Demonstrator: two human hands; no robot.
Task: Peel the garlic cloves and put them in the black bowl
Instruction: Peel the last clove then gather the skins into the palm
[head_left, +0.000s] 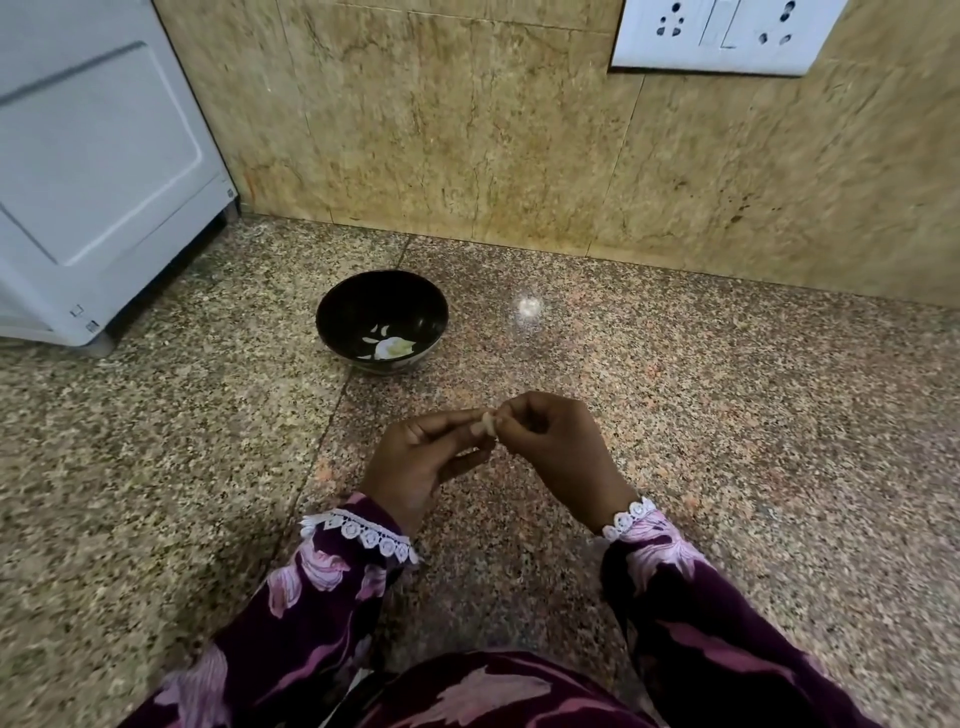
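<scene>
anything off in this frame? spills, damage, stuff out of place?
Nothing stands out. The black bowl sits upright on the granite counter with a few pale garlic pieces inside. Left hand and right hand pinch one garlic clove between them. No spill or damage is visible.

Bench (727, 415): speckled polished stone, glossy, carries a light glare spot. Wall (467, 130): veined marble-look tile, smooth, slight sheen. Black bowl (332, 317): glossy glazed inside, looks ceramic. Appliance (93, 182): smooth white casing with a soft sheen. Socket plate (727, 36): glossy white plastic. Sleeves (322, 587): soft matt printed cloth, white lace cuffs
</scene>
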